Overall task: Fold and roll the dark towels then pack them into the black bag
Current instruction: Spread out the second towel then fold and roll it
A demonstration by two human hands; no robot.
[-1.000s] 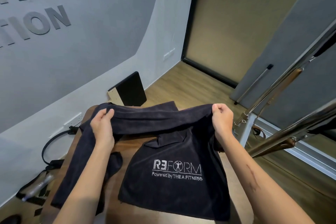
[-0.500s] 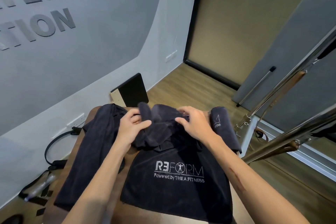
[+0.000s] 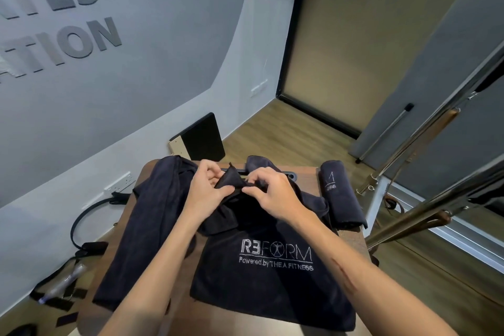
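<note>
A black bag (image 3: 272, 286) printed REFORM lies flat on the wooden table (image 3: 305, 174). Above its top edge I hold a bunched dark towel (image 3: 234, 207): my left hand (image 3: 203, 191) and my right hand (image 3: 272, 194) pinch its cloth close together at the middle. Another dark towel (image 3: 147, 226) lies loosely spread along the table's left side. A rolled dark towel (image 3: 341, 196) rests at the table's right edge, apart from both hands.
A black and beige board (image 3: 201, 139) leans on the wall behind the table. A black ring and straps (image 3: 81, 229) lie on the floor at left. Metal and wooden bars of a frame (image 3: 425, 169) stand close at right.
A second ago my hands held the towel stretched wide apart. They have come together at the middle, bunching the cloth, and the rolled towel at right has come into sight.
</note>
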